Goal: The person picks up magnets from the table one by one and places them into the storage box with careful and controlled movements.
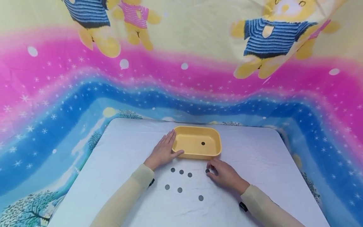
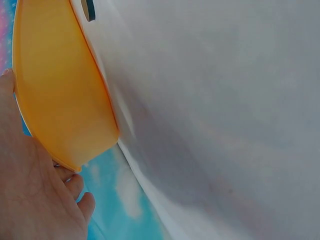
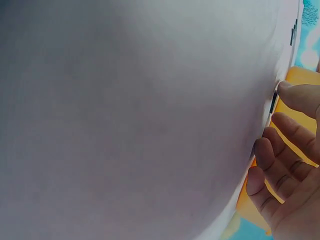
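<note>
1. Take as your landmark the yellow, plastic-looking rectangular box with rounded corners (image 1: 198,156), which stands with its top uncovered on the white cloth-covered table (image 1: 249,148).
2. Your left hand (image 1: 161,154) is open at the box's left end, fingers extended along the wall and thumb spread over the near-left corner of the rim. It appears to steady the box rather than grip it.
3. Your right hand (image 1: 225,176) is just in front of the box's near-right corner, thumb and index finger pinching a small dark, flat, round disc (image 1: 207,171). You cannot tell from these views whether that disc is clear of the cloth.
4. Done, as far as you can see: one dark round disc (image 1: 203,143) lies inside the box, on its floor, right of the middle.
5. Left, if all the discs belong in the box: the pinched one, plus six outside it. A row of three grey discs (image 1: 181,172) lies in front of the box's left half; two grey discs (image 1: 180,190) lie farther out from its left end; a lone grey disc (image 1: 201,198) lies farthest from its near side.
6. You seem to be at an early stage.
</note>
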`<state>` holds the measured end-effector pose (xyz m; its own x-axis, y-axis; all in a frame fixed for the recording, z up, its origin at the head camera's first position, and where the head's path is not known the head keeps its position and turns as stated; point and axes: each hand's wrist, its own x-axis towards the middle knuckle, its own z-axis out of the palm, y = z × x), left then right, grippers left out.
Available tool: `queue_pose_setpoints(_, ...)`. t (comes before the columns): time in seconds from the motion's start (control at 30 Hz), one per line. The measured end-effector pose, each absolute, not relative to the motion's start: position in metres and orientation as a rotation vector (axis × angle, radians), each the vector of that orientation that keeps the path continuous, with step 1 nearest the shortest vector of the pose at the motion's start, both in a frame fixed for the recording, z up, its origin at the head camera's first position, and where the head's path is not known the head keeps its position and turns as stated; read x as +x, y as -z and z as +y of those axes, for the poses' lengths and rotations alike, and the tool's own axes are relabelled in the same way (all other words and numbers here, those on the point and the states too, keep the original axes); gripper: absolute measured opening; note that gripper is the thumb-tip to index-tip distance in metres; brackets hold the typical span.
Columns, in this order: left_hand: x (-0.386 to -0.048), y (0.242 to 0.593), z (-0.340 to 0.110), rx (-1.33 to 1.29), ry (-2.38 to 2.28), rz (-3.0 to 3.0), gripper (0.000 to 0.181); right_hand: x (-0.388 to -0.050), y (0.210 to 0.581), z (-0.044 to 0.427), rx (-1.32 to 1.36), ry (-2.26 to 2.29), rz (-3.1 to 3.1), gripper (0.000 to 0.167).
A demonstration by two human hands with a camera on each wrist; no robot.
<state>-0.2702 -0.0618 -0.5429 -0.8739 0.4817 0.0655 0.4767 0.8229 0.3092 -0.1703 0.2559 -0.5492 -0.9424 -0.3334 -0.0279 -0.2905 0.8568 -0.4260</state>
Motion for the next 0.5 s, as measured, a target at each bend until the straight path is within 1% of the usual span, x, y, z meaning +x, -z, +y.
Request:
queue_pose_setpoints(0.2, -0.2697, 0.5443, -0.0616, 0.781, -0.497, 2.989, 0.110, -0.1691, 0.5490, 0.2556, -0.560, 0.614, 2.952, 0.023)
queue_pose_setpoints(0.5, -0.2708, 0.5441, -0.0622, 0.792, -0.481, 2.989, 0.111, -0.1696, 0.5496, 0.2537, -0.511, 0.623, 2.937, 0.023)
